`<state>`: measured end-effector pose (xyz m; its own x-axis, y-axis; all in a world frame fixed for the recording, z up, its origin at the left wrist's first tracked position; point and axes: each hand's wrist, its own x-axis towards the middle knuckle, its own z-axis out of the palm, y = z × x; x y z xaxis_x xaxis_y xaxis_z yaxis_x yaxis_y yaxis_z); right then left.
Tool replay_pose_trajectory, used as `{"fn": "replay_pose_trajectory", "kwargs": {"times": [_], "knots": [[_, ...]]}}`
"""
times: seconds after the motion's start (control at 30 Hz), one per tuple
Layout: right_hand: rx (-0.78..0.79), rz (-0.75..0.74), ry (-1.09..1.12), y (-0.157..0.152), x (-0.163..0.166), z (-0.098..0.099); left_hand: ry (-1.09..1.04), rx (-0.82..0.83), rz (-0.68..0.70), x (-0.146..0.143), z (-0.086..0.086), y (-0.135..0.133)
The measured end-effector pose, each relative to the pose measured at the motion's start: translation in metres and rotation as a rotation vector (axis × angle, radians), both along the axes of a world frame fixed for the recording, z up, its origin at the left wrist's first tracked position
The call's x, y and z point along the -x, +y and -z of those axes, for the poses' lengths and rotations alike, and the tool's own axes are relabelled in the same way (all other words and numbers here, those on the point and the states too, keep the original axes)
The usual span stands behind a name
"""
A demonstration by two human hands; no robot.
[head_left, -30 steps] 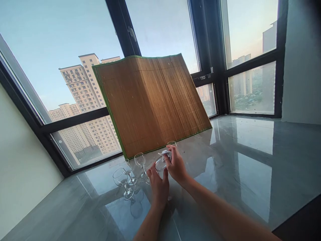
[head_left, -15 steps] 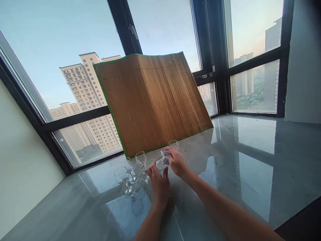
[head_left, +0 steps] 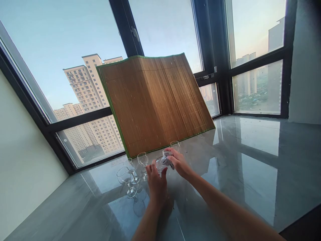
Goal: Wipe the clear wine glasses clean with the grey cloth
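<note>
Both are gripping: the left hand (head_left: pixel 157 183) curls around a glass (head_left: pixel 159 163); just beyond, the right hand (head_left: pixel 179 164) pinches a cloth (head_left: pixel 165 161) against it. Likely light, slick and brittle, the glass wants a gentle hold low on its bowl.

This looks like a home, apparently a window corner in a high-rise flat. Tall windows (head_left: pixel 163 26) in dark frames (head_left: pixel 209 40), one with a pale handle (head_left: pixel 134 34), meet at an angle between plain light walls (head_left: pixel 17 150). Outside, many-storeyed residential towers (head_left: pixel 94 85) with rows of small windows are seen from high up. A glossy grey surface (head_left: pixel 85 211) reflects the daylight; the woven mat (head_left: pixel 155 107) leaning by the glass and the stemmed glasses (head_left: pixel 124 176) are household things.
</note>
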<state>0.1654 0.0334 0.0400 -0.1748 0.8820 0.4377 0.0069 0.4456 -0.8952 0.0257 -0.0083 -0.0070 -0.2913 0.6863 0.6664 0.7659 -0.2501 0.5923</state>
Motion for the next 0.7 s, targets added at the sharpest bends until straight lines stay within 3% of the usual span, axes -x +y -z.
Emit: {"fn": "replay_pose_trajectory", "kwargs": {"times": [0.27,0.7], "knots": [[-0.132,-0.036,-0.028,-0.0046,-0.0038,-0.0011,0.049,-0.03,-0.061,0.001,-0.0005,0.0006],[-0.183,0.017,-0.135,-0.0073,0.0001,0.0017,0.079,0.033,-0.028,-0.0066,0.0002,-0.0014]]}}
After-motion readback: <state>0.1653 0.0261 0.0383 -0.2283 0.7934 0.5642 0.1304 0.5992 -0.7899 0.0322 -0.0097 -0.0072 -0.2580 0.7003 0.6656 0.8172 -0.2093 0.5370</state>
